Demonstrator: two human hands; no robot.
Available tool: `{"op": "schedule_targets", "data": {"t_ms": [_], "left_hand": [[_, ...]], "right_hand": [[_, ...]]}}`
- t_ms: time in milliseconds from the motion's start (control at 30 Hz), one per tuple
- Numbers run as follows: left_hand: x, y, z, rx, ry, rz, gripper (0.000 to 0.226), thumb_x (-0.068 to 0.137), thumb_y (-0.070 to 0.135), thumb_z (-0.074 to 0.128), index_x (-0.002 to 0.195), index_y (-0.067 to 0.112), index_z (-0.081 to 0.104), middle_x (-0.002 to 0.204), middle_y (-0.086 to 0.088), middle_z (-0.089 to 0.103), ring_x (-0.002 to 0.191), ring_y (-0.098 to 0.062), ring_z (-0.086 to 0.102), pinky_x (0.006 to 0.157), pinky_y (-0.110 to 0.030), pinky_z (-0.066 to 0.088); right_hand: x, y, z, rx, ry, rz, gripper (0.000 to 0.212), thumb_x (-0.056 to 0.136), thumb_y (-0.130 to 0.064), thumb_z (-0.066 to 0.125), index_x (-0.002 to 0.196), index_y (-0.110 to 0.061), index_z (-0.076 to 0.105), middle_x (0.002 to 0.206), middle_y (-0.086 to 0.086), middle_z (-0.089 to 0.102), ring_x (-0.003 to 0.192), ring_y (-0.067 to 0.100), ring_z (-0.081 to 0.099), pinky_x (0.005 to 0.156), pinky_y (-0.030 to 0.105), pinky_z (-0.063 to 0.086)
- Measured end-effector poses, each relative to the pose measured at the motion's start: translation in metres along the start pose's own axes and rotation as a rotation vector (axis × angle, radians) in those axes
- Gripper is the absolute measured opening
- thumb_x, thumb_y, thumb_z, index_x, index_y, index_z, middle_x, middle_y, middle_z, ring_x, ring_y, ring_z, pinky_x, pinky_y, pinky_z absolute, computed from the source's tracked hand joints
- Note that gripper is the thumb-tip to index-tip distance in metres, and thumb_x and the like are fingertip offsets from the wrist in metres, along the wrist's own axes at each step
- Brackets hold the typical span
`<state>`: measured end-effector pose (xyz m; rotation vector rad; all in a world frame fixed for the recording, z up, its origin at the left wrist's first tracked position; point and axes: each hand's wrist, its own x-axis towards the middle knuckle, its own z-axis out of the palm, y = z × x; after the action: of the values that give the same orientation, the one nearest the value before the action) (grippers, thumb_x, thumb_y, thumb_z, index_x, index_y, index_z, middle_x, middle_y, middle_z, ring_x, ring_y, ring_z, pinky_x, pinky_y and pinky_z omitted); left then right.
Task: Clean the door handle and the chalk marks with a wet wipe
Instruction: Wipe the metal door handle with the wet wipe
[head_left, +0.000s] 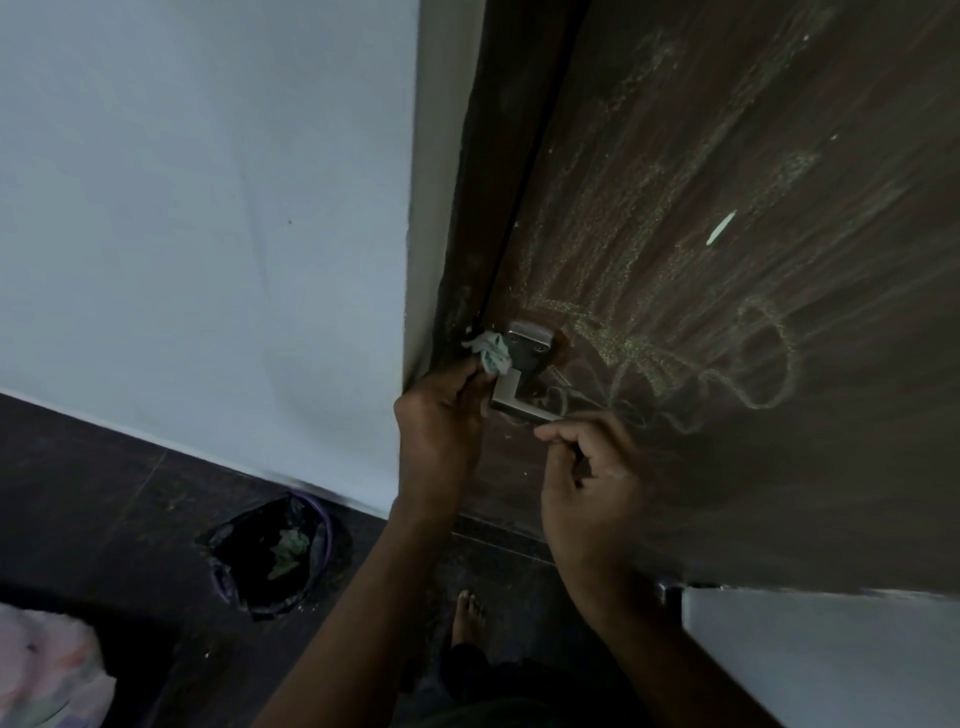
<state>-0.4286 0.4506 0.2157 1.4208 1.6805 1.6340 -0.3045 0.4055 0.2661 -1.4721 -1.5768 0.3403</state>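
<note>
Two hands work at the door handle (522, 382), a brushed-metal lever on a square plate set near the closing edge of the dark brown door (727, 467). The left hand (439, 421) pinches a crumpled wet wipe (488, 352), pale with a greenish tinge, and presses it against the left side of the plate; the right hand (592, 467) is curled shut around the free end of the lever, steadying it.

To do this step well, I judge the wipe should be refolded to a cleaner face (it already looks soiled), then drawn around the plate's edges and along the whole lever, with the right hand shifting so that the part it covers gets wiped too. Firm, short strokes should lift grime from the corner where lever meets plate.

Chalk marks (675, 332) cover much of the door above and right of the handle: yellowish scribbles, loops and long smeared streaks, heaviest just beside the plate. They look untouched, so most of the task seems to remain.

On the floor (104, 493) below stands a bin lined with a black bag (270, 556), holding what looks like a used wipe.
</note>
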Motion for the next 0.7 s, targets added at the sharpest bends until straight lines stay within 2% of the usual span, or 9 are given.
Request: {"op": "schedule_targets", "data": {"t_ms": [133, 200, 300, 367, 433, 500, 533, 700], "left_hand": [[-0.007, -0.009, 0.000, 0.116, -0.029, -0.003, 0.026, 0.092, 0.009, 0.069, 0.116, 0.018, 0.076, 0.110, 0.014, 0.072, 0.100, 0.005, 0.066, 0.088, -0.009, 0.050], [-0.005, -0.005, -0.001, 0.134, -0.008, 0.046, 0.026, 0.090, 0.005, 0.070, 0.113, 0.014, 0.076, 0.108, 0.015, 0.069, 0.101, 0.007, 0.062, 0.089, -0.002, 0.044], [0.003, 0.003, -0.005, 0.147, -0.033, 0.131, 0.024, 0.090, 0.006, 0.068, 0.112, 0.011, 0.076, 0.106, 0.013, 0.068, 0.101, 0.006, 0.061, 0.093, -0.001, 0.040], [0.004, 0.003, -0.008, 0.210, -0.101, 0.131, 0.019, 0.091, 0.004, 0.067, 0.107, 0.009, 0.077, 0.102, 0.003, 0.075, 0.094, -0.006, 0.069, 0.088, -0.001, 0.041], [0.003, 0.002, -0.010, 0.248, -0.129, 0.104, 0.016, 0.090, 0.002, 0.069, 0.104, 0.007, 0.077, 0.096, -0.007, 0.078, 0.086, -0.018, 0.073, 0.082, -0.007, 0.045], [0.005, 0.005, -0.010, 0.243, -0.113, 0.113, 0.021, 0.089, 0.002, 0.071, 0.109, 0.007, 0.077, 0.101, -0.009, 0.078, 0.090, -0.017, 0.072, 0.086, -0.016, 0.051], [0.006, 0.007, -0.009, 0.235, -0.095, 0.129, 0.022, 0.089, 0.002, 0.072, 0.109, 0.008, 0.077, 0.102, -0.008, 0.078, 0.091, -0.016, 0.072, 0.088, -0.016, 0.051], [0.010, 0.016, -0.006, 0.217, -0.005, 0.172, 0.016, 0.090, 0.005, 0.072, 0.105, 0.009, 0.077, 0.103, -0.005, 0.075, 0.095, -0.006, 0.064, 0.094, -0.003, 0.040]], "right_hand": [[0.000, -0.004, 0.001, 0.017, 0.012, -0.006, 0.026, 0.091, -0.017, 0.047, 0.080, -0.014, 0.070, 0.087, -0.004, 0.064, 0.080, 0.020, 0.065, 0.064, 0.038, 0.055], [0.000, -0.004, 0.000, 0.022, 0.011, -0.002, 0.025, 0.091, -0.016, 0.048, 0.081, -0.014, 0.071, 0.087, -0.004, 0.065, 0.080, 0.023, 0.065, 0.062, 0.042, 0.055], [0.000, -0.005, 0.000, 0.015, 0.018, 0.004, 0.025, 0.091, -0.016, 0.049, 0.081, -0.013, 0.072, 0.087, -0.002, 0.066, 0.080, 0.025, 0.066, 0.061, 0.045, 0.055], [0.000, -0.006, 0.000, 0.016, 0.006, 0.003, 0.025, 0.091, -0.016, 0.049, 0.081, -0.012, 0.072, 0.087, -0.002, 0.066, 0.080, 0.024, 0.065, 0.062, 0.046, 0.055], [0.000, -0.007, -0.001, 0.009, -0.002, -0.008, 0.025, 0.091, -0.016, 0.049, 0.082, -0.012, 0.072, 0.087, -0.002, 0.065, 0.080, 0.023, 0.065, 0.062, 0.045, 0.055], [0.001, -0.008, -0.002, 0.001, 0.001, -0.019, 0.026, 0.091, -0.016, 0.048, 0.082, -0.012, 0.072, 0.087, -0.002, 0.066, 0.080, 0.024, 0.065, 0.062, 0.046, 0.055], [0.002, -0.008, -0.001, 0.001, 0.003, -0.016, 0.026, 0.091, -0.017, 0.048, 0.082, -0.011, 0.072, 0.087, -0.001, 0.066, 0.081, 0.025, 0.065, 0.062, 0.046, 0.055], [0.000, -0.007, 0.000, 0.014, 0.011, 0.007, 0.028, 0.090, -0.019, 0.047, 0.082, -0.010, 0.073, 0.089, 0.000, 0.067, 0.085, 0.031, 0.066, 0.063, 0.047, 0.056]]}}
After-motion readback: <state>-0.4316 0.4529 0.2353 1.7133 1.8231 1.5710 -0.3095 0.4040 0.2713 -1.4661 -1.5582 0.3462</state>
